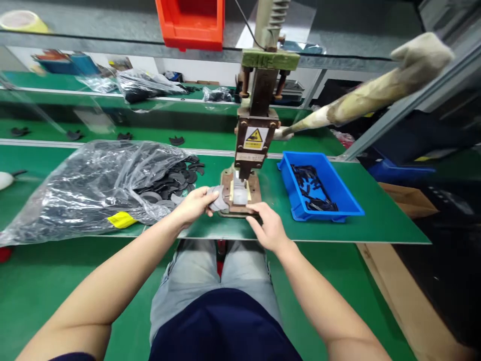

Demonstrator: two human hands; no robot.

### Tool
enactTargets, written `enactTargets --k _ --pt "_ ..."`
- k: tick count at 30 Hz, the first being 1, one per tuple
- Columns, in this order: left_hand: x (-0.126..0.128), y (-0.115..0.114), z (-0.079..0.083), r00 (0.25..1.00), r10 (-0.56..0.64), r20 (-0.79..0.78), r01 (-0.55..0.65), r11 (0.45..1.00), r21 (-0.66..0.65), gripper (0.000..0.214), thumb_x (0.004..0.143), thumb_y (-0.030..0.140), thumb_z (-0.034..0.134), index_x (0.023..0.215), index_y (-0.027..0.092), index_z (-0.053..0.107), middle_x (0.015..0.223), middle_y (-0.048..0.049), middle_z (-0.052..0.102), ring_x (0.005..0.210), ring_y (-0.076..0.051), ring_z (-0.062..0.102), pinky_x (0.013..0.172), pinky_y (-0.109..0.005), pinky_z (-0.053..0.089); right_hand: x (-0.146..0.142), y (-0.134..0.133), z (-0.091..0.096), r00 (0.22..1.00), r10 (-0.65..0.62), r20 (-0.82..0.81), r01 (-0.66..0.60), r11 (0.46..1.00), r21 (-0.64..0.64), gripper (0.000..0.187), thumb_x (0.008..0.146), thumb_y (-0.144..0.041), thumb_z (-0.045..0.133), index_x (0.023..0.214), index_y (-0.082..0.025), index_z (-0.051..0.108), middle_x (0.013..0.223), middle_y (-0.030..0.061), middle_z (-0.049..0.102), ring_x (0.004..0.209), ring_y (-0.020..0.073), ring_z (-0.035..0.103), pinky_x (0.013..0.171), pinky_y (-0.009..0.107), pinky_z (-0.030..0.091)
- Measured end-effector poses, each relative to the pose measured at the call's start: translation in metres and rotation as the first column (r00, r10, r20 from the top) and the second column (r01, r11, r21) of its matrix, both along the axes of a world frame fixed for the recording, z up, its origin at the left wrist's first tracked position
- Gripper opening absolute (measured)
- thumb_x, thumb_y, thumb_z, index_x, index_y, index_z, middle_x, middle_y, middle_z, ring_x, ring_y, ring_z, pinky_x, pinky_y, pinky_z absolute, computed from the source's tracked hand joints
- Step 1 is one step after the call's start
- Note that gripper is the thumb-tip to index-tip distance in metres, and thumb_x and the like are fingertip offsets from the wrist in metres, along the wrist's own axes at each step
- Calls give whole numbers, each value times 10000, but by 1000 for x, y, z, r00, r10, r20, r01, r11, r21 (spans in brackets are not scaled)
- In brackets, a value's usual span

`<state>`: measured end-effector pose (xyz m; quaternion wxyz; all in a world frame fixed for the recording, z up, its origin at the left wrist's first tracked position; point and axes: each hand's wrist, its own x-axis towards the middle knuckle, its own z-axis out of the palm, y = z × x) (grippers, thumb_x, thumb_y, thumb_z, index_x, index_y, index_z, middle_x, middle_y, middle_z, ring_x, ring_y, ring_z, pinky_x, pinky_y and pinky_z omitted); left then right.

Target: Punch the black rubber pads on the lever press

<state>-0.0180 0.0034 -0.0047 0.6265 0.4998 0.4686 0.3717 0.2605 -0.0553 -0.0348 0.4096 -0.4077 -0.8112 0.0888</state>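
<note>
My left hand (198, 202) is closed around a curved grey piece (218, 199), perhaps more than one, at the left side of the press base (225, 181). My right hand (267, 224) is at the base's front right, thumb and forefinger apart; its other fingers are partly hidden. Its forefinger reaches the edge of the pale fixture (240, 194) under the hand press (256, 135), and I cannot tell whether it touches. Left of the press, a clear plastic bag (90, 185) spills many similar dark curved pieces (176, 180) onto the green table.
A blue bin (326, 213) with thin black parts stands right of the press. The press's wrapped lever (353, 98) sticks out to the upper right. Several dark pieces lie along the green strip (146, 128) behind. An orange bin (191, 30) is on the shelf above.
</note>
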Motion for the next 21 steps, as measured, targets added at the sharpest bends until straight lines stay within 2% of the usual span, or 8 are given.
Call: enactTargets --k 3,6,9,12,14,16,19,21 --pt "-5 54 -11 986 164 34 -159 981 -111 377 850 416 899 898 150 637 766 -58 706 577 -116 630 542 -235 570 20 1 -17 994 -102 -42 101 995 -23 251 1013 -279 593 1252 -232 656 1090 96 746 986 220 727 862 414 646" --pt "1 124 -11 943 334 -10 -331 930 -161 252 936 261 821 888 140 605 747 -74 696 566 -120 637 572 -257 592 28 -1 -33 985 -162 -59 162 987 -13 209 1000 -256 593 1196 -246 665 1065 98 747 981 244 726 846 454 652" --pt "16 194 -2 901 435 -6 -432 894 -119 178 1004 227 739 957 141 590 801 -64 692 637 -115 673 664 -255 609 29 -5 -42 981 -183 -62 184 983 10 225 980 -230 608 1192 -269 672 1050 97 751 971 261 730 833 487 656" --pt "30 239 0 866 500 -15 -500 863 -71 205 1001 265 755 1004 151 584 885 -67 690 734 -131 710 729 -266 603 30 -7 -44 980 -185 -66 187 982 20 231 971 -200 607 1179 -271 674 1020 90 748 925 254 728 786 476 652" --pt "35 247 -4 853 519 -52 -521 852 -53 220 970 259 789 968 149 598 907 -79 687 746 -142 701 726 -283 588 32 -5 -43 982 -174 -73 176 984 20 229 971 -183 597 1172 -264 674 1010 88 747 912 246 728 768 461 648" --pt "37 238 -12 856 509 -89 -513 858 -32 201 950 229 799 923 142 620 901 -81 685 748 -141 682 707 -274 563 32 -4 -43 984 -159 -83 161 987 18 232 976 -179 584 1174 -259 677 1004 92 746 902 245 727 757 455 643" --pt "34 196 -22 879 465 -108 -465 885 28 155 960 250 774 929 147 663 912 -59 688 776 -129 661 676 -233 519 30 -5 -41 986 -137 -90 139 990 10 225 983 -183 576 1168 -257 682 996 90 751 905 241 728 769 453 641" --pt "26 156 -28 898 427 -109 -412 901 135 226 963 376 770 970 163 694 956 -49 709 812 -134 662 665 -221 511 30 -9 -33 991 -114 -71 114 993 -5 205 987 -196 584 1153 -255 688 1005 79 763 932 223 736 804 430 652"
